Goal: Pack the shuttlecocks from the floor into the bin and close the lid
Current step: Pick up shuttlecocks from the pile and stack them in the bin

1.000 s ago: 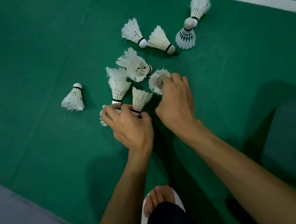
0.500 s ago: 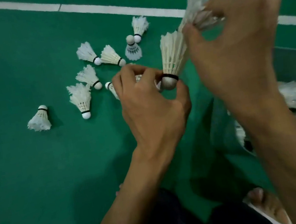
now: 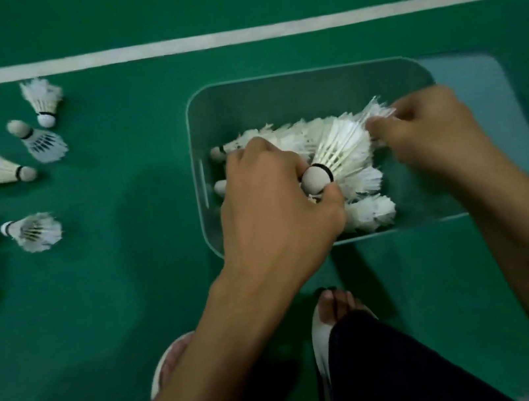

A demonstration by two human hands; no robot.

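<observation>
Held shuttlecock (image 3: 340, 150): centre of the frame, over the open bin, cork toward the lower left and feathers fanned toward the upper right.
Left hand (image 3: 276, 198): reaches in over the bin's near left corner; thumb and curled fingers pinch the cork of the held shuttlecock.
Right hand (image 3: 432, 132): over the right half of the bin, fingers curled, pinching the feather tips of a second shuttlecock (image 3: 377, 109); this part is blurred, so the exact hold is unclear.
Packed shuttlecocks (image 3: 370, 213): a white heap on the bin's bottom, under and between both hands.
Bin (image 3: 275, 101): translucent grey-green, rounded corners, right of centre on the floor, top open.
Lid (image 3: 482, 96): pale panel lying flat at the bin's right end; whether it sits under the bin or just beside it cannot be told.
Loose shuttlecocks (image 3: 31, 233): about eight scattered along the left edge, well apart from the bin.
Floor (image 3: 132, 290): green court surface.
White line (image 3: 230, 37): crosses the upper frame, beyond the bin.
Feet (image 3: 333, 307): in white slippers at lower centre.
</observation>
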